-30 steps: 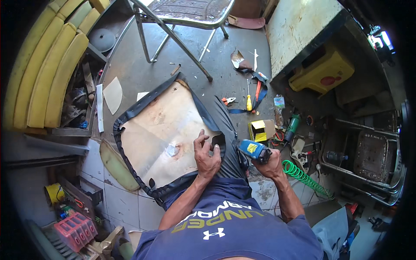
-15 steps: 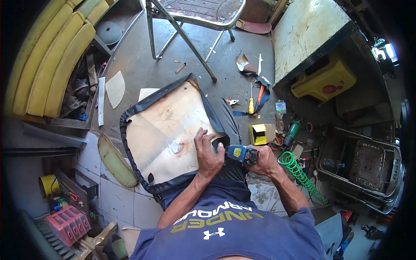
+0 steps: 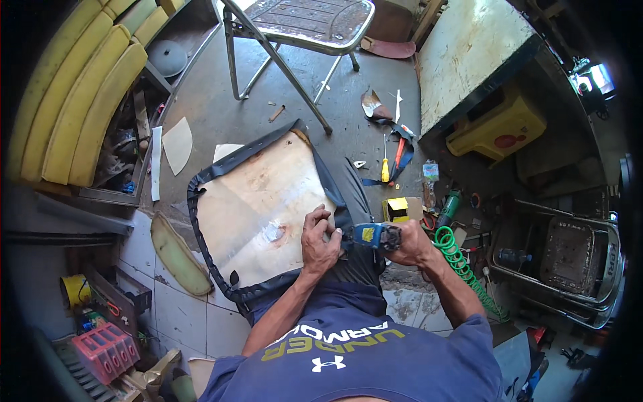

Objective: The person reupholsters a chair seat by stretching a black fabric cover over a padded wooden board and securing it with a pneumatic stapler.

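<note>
A seat panel with a bare tan board underside (image 3: pixel 251 197) lies across my lap. Black upholstery cover (image 3: pixel 244 149) is folded over its rim all round. At the panel's right edge my left hand (image 3: pixel 319 244) has its fingers bent and pinched onto the black cover. My right hand (image 3: pixel 410 244) is wrapped round a blue staple gun (image 3: pixel 372 235) with a yellow label. The gun's nose points left at that edge, close to my left fingertips. Those fingers partly hide the nose and the pinched fold.
A coiled green air hose (image 3: pixel 469 278) runs at the right. On the floor lie a yellow-handled screwdriver (image 3: pixel 385 171), a yellow box (image 3: pixel 396 209) and a curved foam piece (image 3: pixel 177 254). A metal-framed chair (image 3: pixel 308 27) stands ahead. Yellow cushions (image 3: pixel 80 100) are stacked at the far left.
My left fingers have drawn together and pressed down the black flap that stood up at the edge. The staple gun has shifted slightly left toward them. The view has tilted a little.
</note>
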`<state>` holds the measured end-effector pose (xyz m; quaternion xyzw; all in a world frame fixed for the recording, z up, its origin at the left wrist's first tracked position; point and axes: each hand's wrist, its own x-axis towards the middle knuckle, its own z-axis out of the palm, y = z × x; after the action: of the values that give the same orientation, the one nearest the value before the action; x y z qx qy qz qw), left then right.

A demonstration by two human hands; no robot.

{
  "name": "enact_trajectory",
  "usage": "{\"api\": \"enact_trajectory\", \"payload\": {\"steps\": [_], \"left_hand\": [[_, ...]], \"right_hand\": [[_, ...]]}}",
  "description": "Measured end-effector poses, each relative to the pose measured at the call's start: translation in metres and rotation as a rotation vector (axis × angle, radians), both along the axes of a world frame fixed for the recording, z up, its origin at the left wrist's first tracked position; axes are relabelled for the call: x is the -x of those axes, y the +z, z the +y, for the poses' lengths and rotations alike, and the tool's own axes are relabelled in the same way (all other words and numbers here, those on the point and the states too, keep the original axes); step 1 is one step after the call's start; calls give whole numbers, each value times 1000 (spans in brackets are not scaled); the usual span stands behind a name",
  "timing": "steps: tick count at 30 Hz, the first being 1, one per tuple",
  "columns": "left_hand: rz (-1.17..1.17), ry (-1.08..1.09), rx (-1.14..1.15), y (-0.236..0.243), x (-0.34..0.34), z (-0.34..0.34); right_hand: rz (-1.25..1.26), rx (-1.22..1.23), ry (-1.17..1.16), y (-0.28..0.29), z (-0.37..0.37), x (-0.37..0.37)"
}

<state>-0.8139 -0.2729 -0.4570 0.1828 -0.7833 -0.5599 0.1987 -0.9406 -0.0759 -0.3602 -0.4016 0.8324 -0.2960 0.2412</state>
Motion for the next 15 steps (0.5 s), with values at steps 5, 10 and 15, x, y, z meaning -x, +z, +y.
{"api": "enact_trajectory", "payload": {"steps": [5,10,15], "left_hand": [[8,129,91,9,1,4],[-77,162,152,7,6,8],[-32,92,122,-4,0,7]], "right_hand": [[22,-38,35,-4,-6,7],[-91,67,-49,1,-6,14],[8,28,46,4,-15,31]]}}
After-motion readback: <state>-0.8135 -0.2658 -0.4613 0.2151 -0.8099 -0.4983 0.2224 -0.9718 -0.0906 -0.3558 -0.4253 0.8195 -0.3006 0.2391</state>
